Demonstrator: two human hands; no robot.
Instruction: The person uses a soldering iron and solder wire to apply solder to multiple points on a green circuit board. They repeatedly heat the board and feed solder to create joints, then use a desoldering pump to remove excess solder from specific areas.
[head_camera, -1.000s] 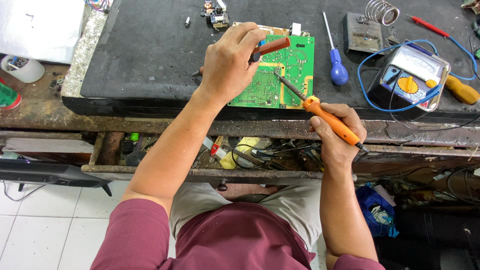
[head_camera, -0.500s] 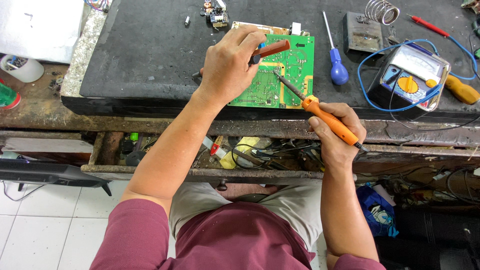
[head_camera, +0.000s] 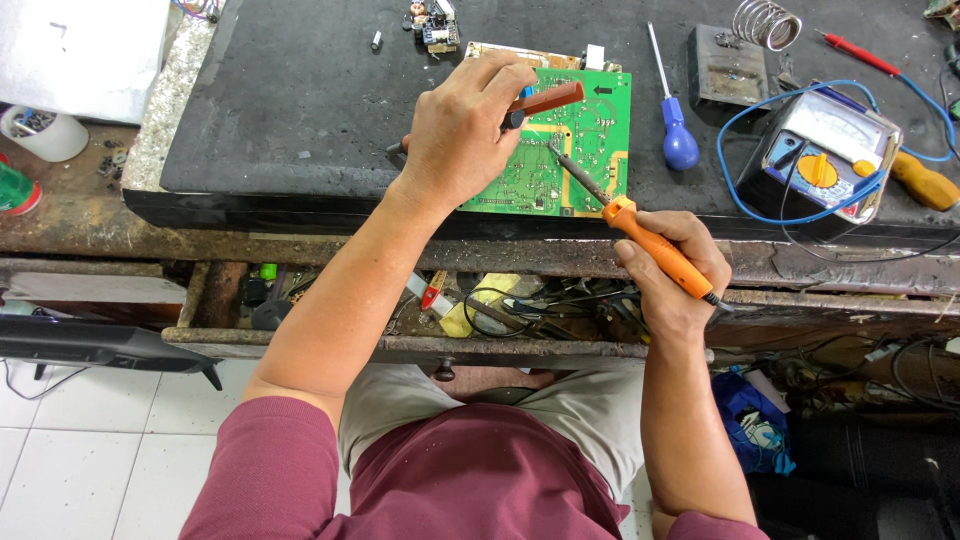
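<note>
Green circuit board (head_camera: 570, 150) flat on black mat surface (head_camera: 300, 100) | left hand (head_camera: 465, 135) grip clamped on red-brown tool (head_camera: 545, 100) above it | right hand (head_camera: 675, 265) grip clamped on orange soldering iron (head_camera: 655, 245), tip on board | blue screwdriver (head_camera: 678, 140) at 3 o'clock | meter (head_camera: 825, 150) beyond

Left hand (head_camera: 465, 135) reaches forward, fingers curled (knuckles up); right hand (head_camera: 672, 268) clenched, held nearer.

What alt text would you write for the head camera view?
A right hand touches an orange soldering iron to a green circuit board while the left hand holds a reddish-brown tool over it, on a dark bench mat.
</note>
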